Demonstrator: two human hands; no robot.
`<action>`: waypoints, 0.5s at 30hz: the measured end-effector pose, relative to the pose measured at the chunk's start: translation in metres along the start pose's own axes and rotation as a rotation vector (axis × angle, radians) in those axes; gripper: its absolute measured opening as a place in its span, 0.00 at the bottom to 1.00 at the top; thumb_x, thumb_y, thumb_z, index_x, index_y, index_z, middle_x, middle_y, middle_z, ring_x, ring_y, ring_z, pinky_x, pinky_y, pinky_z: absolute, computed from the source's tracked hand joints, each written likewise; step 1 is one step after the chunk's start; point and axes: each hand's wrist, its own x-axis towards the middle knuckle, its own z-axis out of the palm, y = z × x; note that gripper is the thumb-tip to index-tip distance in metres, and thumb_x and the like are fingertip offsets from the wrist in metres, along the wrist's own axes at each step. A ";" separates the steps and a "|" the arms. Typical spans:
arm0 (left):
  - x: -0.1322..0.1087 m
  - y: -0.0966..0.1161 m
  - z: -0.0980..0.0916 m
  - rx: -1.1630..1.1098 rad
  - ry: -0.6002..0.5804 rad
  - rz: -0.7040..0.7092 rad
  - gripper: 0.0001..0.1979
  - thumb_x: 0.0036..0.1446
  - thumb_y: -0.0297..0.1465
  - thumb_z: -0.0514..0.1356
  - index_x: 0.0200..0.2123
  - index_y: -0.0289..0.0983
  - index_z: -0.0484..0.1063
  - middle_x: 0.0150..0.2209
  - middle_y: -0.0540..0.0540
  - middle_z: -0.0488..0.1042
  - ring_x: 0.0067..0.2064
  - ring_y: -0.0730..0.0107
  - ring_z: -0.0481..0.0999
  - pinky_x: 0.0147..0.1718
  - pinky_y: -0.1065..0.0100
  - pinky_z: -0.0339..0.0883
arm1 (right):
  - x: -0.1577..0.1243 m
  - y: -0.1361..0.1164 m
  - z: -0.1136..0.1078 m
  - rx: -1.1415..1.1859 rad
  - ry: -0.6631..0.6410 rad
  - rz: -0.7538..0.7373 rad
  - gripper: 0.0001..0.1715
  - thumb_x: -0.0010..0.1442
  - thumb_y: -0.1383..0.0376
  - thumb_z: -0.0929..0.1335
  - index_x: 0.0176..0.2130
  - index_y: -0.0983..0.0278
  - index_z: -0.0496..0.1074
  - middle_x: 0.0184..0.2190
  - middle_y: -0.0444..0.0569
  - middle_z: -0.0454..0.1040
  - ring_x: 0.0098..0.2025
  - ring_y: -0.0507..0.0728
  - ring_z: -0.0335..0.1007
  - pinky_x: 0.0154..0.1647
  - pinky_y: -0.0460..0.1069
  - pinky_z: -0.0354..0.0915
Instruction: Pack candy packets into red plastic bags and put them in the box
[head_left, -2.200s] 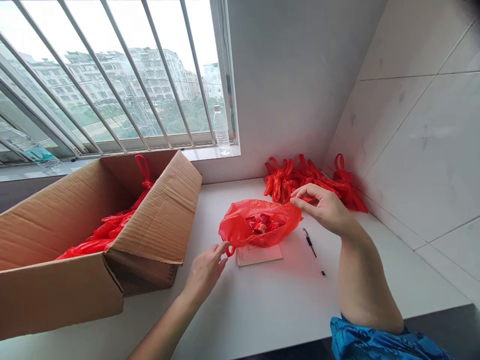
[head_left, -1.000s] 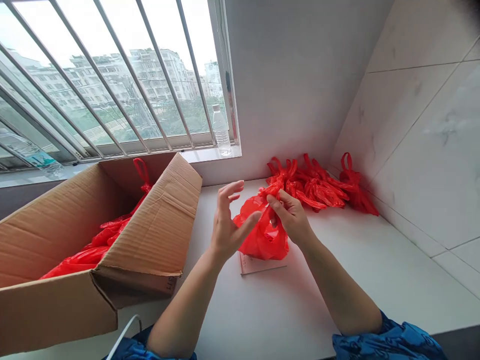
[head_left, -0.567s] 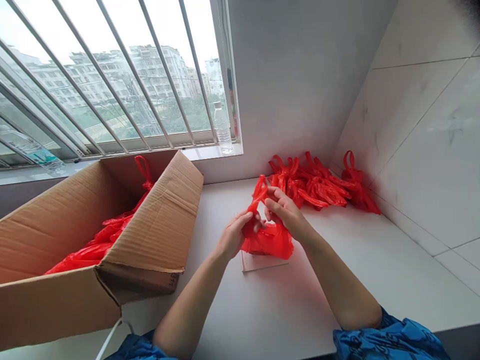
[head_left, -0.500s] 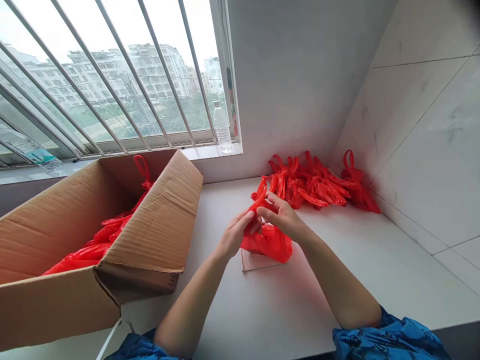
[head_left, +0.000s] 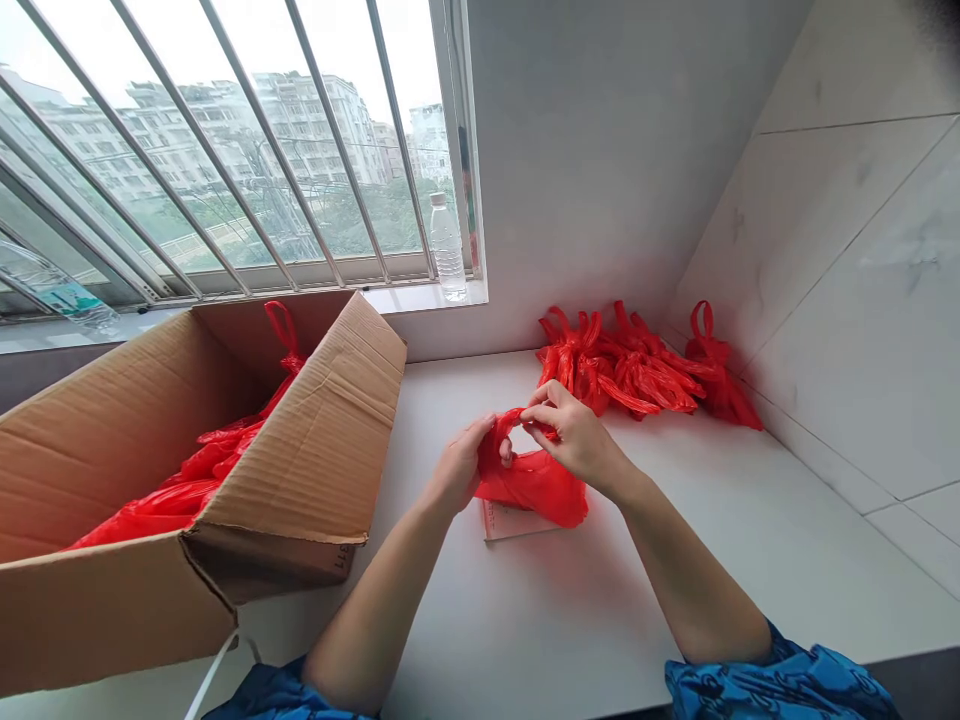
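Note:
A red plastic bag (head_left: 544, 485) is held between both hands over the white tabletop, its lower part resting on a flat pale box or booklet (head_left: 514, 522) that is mostly covered. My left hand (head_left: 461, 460) grips the bag's twisted upper part, with some fingers passing through a loop. Pinched in the fingers of my right hand (head_left: 566, 430) is the other side of that upper part, so a gap shows between the two hands. Whether anything lies inside the bag cannot be made out.
An open cardboard box (head_left: 315, 430) with more red bags (head_left: 202, 480) stands at the left. Several knotted red bags (head_left: 637, 370) lie by the back wall. One plastic bottle (head_left: 448, 250) stands on the sill of the barred window; another bottle (head_left: 64, 295) leans at the far left.
My hands have moved slightly apart, opening a gap in the bag's top. The upright red end above my left hand has been drawn down toward my right fingers.

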 end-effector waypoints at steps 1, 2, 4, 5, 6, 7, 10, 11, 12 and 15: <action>-0.001 0.000 -0.001 0.009 0.004 -0.010 0.15 0.62 0.41 0.58 0.34 0.34 0.72 0.23 0.50 0.71 0.26 0.73 0.69 0.32 0.71 0.64 | 0.000 0.001 0.004 -0.072 0.033 -0.028 0.11 0.68 0.66 0.63 0.40 0.61 0.75 0.40 0.50 0.68 0.37 0.55 0.67 0.37 0.50 0.67; -0.002 0.000 -0.002 0.015 0.003 -0.025 0.14 0.62 0.41 0.58 0.39 0.35 0.72 0.23 0.49 0.73 0.25 0.72 0.70 0.31 0.70 0.65 | 0.001 0.002 0.007 -0.120 0.056 -0.050 0.10 0.68 0.68 0.63 0.41 0.61 0.74 0.39 0.50 0.68 0.36 0.55 0.67 0.36 0.50 0.66; -0.004 0.000 -0.003 0.013 -0.006 -0.061 0.16 0.62 0.40 0.58 0.50 0.38 0.69 0.27 0.49 0.76 0.23 0.73 0.71 0.31 0.68 0.66 | 0.002 0.003 0.013 -0.151 0.079 -0.069 0.06 0.66 0.69 0.64 0.41 0.61 0.70 0.38 0.48 0.70 0.35 0.54 0.68 0.35 0.49 0.66; -0.005 0.001 -0.003 0.008 -0.015 -0.076 0.19 0.61 0.39 0.59 0.54 0.40 0.67 0.30 0.49 0.77 0.23 0.73 0.72 0.32 0.68 0.67 | 0.002 0.003 0.014 -0.150 0.087 -0.071 0.05 0.65 0.69 0.65 0.41 0.61 0.68 0.37 0.48 0.70 0.35 0.54 0.69 0.35 0.49 0.66; -0.007 0.001 -0.003 0.004 -0.026 -0.089 0.22 0.61 0.39 0.60 0.57 0.43 0.65 0.33 0.49 0.78 0.23 0.73 0.72 0.32 0.67 0.68 | 0.001 0.003 0.014 -0.143 0.088 -0.072 0.04 0.65 0.69 0.65 0.41 0.61 0.66 0.36 0.47 0.71 0.34 0.54 0.69 0.34 0.48 0.66; -0.008 0.002 -0.002 0.004 -0.042 -0.100 0.23 0.61 0.40 0.61 0.58 0.44 0.64 0.36 0.49 0.78 0.24 0.74 0.73 0.32 0.67 0.68 | 0.001 0.002 0.014 -0.135 0.086 -0.077 0.04 0.65 0.69 0.65 0.40 0.61 0.65 0.35 0.46 0.71 0.33 0.54 0.69 0.33 0.48 0.65; -0.013 0.005 0.000 0.052 -0.080 -0.103 0.18 0.59 0.42 0.64 0.49 0.40 0.71 0.36 0.49 0.75 0.28 0.74 0.74 0.31 0.71 0.67 | -0.003 -0.001 0.009 -0.131 0.071 -0.109 0.05 0.66 0.67 0.66 0.37 0.61 0.63 0.32 0.44 0.69 0.29 0.52 0.67 0.30 0.47 0.62; -0.014 0.005 0.000 0.084 -0.085 -0.094 0.16 0.58 0.42 0.65 0.44 0.38 0.73 0.35 0.49 0.75 0.29 0.75 0.74 0.30 0.72 0.66 | -0.004 -0.003 0.007 -0.140 0.073 -0.116 0.06 0.66 0.65 0.66 0.36 0.61 0.63 0.31 0.44 0.69 0.28 0.51 0.66 0.29 0.46 0.61; -0.015 0.005 -0.001 0.117 -0.087 -0.079 0.16 0.57 0.42 0.66 0.40 0.37 0.73 0.33 0.50 0.74 0.29 0.76 0.73 0.29 0.73 0.65 | -0.007 -0.005 0.005 -0.161 0.083 -0.121 0.08 0.66 0.63 0.66 0.35 0.61 0.63 0.30 0.44 0.68 0.27 0.51 0.64 0.28 0.46 0.59; -0.018 0.007 -0.008 0.205 -0.074 0.009 0.16 0.55 0.42 0.68 0.35 0.35 0.72 0.31 0.50 0.73 0.29 0.77 0.70 0.29 0.74 0.64 | -0.019 -0.009 -0.002 -0.257 0.136 -0.135 0.17 0.66 0.58 0.67 0.29 0.61 0.61 0.28 0.44 0.65 0.27 0.51 0.57 0.27 0.47 0.54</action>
